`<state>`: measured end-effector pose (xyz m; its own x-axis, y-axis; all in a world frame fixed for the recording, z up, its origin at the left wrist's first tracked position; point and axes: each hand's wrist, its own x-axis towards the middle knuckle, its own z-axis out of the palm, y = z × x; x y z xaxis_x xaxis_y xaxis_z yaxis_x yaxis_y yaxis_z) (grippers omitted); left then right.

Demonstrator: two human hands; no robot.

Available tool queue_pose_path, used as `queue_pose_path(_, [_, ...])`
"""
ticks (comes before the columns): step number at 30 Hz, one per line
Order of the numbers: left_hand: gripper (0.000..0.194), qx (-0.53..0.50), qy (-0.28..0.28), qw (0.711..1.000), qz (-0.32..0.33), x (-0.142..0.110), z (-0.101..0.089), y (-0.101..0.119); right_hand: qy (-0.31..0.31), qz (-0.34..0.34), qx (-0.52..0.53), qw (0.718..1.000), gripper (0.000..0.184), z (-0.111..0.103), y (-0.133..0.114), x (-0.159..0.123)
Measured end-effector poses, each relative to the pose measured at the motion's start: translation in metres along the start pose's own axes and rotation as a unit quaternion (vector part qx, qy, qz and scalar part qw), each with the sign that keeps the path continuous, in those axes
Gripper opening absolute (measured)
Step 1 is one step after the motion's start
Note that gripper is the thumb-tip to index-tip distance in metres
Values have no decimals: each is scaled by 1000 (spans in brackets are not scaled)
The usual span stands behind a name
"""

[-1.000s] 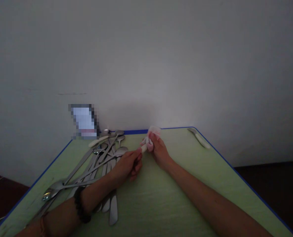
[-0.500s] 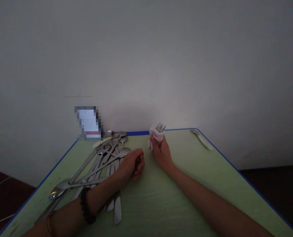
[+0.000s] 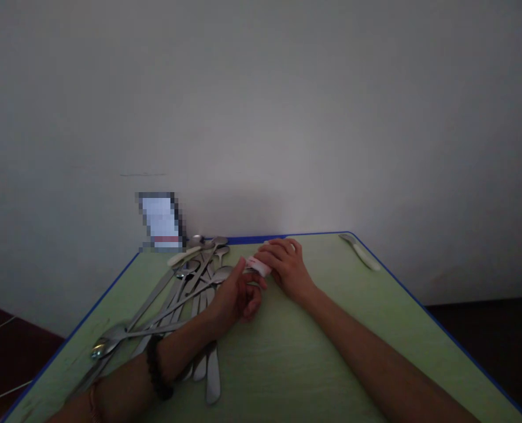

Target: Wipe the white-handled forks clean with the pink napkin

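My right hand is closed around a pink and white cloth wrapped over a piece of cutlery, most likely a fork, which is hidden in it. My left hand is closed on the near end of that same piece, its fingertips meeting the cloth. Both hands rest on the green table near its far edge. A heap of metal spoons lies just left of my left hand, partly under my forearm.
A white-handled utensil lies alone at the far right corner. A blurred white object stands at the far left corner against the wall. The table has a blue rim, with dark floor on both sides.
Half a second ago my right hand held the cloth-wrapped fork upright, tines up. It has since tipped down towards the left, and my left hand has reached up and taken its near end.
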<state>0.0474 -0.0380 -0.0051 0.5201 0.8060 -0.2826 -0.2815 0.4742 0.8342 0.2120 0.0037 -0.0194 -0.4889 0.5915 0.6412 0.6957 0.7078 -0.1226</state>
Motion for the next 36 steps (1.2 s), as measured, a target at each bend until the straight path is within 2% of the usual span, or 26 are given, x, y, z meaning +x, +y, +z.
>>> queue_pose_path(7, [39,87,59,994,21,6,-1,-7,3,-1,-28,1000,26,0,3,0])
queue_pose_path(13, [39,132,61,989,27,8,-6,-14,36,91,-22,995,31,1,6,0])
queue_pose_path(17, [37,134,38,990,0,5,-4,-11,54,130,-21,990,33,-1,8,0])
queue_pose_path(21, [28,113,14,994,-4,4,0,-7,68,101,-13,993,29,-2,7,0])
queue_pose_path(26, [26,111,34,993,19,2,3,-8,59,45,6,997,28,0,-3,-1])
queue_pose_path(32, [37,108,13,993,43,4,5,-11,51,82,10,995,51,3,-6,0])
queue_pose_path(36, [38,106,24,993,52,3,6,-11,67,115,40,990,65,5,-3,0])
